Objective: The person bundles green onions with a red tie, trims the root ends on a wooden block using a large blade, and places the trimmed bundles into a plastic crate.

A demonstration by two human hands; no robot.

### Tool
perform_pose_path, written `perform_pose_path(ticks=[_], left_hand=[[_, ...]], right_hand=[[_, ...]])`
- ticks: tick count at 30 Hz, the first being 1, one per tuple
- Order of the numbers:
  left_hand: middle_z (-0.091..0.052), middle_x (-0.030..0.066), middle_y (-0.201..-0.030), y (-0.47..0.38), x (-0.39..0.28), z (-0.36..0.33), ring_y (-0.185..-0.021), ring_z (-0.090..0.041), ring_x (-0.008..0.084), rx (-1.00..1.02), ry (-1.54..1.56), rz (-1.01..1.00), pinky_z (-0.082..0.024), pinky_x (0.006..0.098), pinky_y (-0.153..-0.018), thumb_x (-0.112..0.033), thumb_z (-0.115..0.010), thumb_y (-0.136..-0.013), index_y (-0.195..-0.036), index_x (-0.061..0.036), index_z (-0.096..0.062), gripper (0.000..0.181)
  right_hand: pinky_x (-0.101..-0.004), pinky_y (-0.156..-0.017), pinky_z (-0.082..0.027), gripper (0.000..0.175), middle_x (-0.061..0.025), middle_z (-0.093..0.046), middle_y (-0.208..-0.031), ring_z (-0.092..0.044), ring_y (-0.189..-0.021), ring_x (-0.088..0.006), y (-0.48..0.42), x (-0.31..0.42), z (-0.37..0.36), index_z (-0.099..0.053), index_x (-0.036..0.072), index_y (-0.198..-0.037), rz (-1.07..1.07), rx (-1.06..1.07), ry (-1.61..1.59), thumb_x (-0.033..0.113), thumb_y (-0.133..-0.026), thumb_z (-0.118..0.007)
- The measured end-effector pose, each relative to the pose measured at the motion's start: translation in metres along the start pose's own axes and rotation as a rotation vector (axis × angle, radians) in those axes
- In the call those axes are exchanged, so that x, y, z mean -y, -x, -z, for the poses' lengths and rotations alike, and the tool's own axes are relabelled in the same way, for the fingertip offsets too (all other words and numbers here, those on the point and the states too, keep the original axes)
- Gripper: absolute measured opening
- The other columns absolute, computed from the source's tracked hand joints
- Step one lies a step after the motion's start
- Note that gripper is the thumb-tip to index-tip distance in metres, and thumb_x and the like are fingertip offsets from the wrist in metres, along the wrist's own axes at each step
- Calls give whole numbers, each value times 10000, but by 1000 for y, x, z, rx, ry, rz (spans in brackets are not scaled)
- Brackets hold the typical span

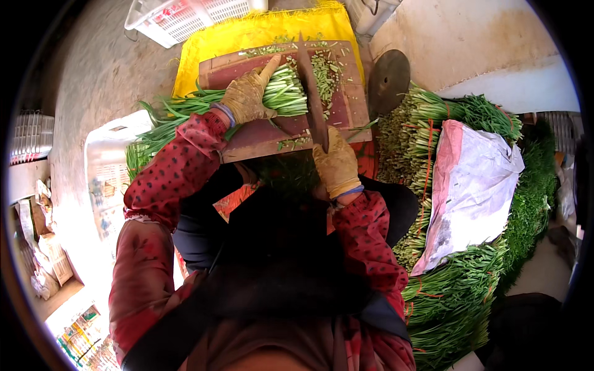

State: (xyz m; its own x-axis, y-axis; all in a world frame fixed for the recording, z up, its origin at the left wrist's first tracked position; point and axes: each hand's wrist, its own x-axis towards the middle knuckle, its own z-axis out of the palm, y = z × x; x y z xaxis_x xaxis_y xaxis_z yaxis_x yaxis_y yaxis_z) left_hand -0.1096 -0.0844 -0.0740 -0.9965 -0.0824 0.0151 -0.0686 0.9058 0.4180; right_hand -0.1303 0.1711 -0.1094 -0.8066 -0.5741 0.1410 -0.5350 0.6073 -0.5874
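Observation:
My left hand (242, 97), in a soiled yellowish work glove, spans a bunch of chives (287, 92) and presses it onto a wooden cutting board (264, 147). The pale stem ends face right, while the green leaves trail left past the board's edge. In my right hand (338, 162), gloved likewise, is the handle of a long dark-bladed knife (310, 83). Its blade lies across the board, right beside the cut stem ends. Chopped stem bits (324, 76) are scattered to the right of the blade, and a few more lie along the board's far and near edges.
Under the board spreads a yellow woven sheet (204, 44). A white plastic crate (218, 14) stands beyond, another crate (97, 143) at left. Chive bundles (420, 153) tied with orange string are heaped at right beneath a sack (478, 181), beside a round metal disc (390, 81).

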Motion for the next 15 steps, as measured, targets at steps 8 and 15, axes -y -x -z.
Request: perform_pose_path(ticks=[8, 15], left_hand=[[-541, 252, -1234, -17, -22, -11, -1151, -532, 400, 318, -225, 289, -445, 449, -969, -384, -882, -575, -1523, -77, -76, 1282], [-485, 254, -1308, -14, -26, -50, -1171, -530, 376, 185, -555, 242, -431, 499, -946, -590, -807, -591, -1457, 101, -170, 1278]], right_hand=[[-421, -868, -494, 472, -186, -630, -1132, -612, -1020, -362, 2, 9, -9, -501, 7, -1291, 68, 35, -75, 145, -855, -615], [-383, -724, -532, 408, -207, -651, -994, -657, -853, -326, 13, 35, 47, -547, -29, -1209, 141, -275, -78, 116, -847, -668]])
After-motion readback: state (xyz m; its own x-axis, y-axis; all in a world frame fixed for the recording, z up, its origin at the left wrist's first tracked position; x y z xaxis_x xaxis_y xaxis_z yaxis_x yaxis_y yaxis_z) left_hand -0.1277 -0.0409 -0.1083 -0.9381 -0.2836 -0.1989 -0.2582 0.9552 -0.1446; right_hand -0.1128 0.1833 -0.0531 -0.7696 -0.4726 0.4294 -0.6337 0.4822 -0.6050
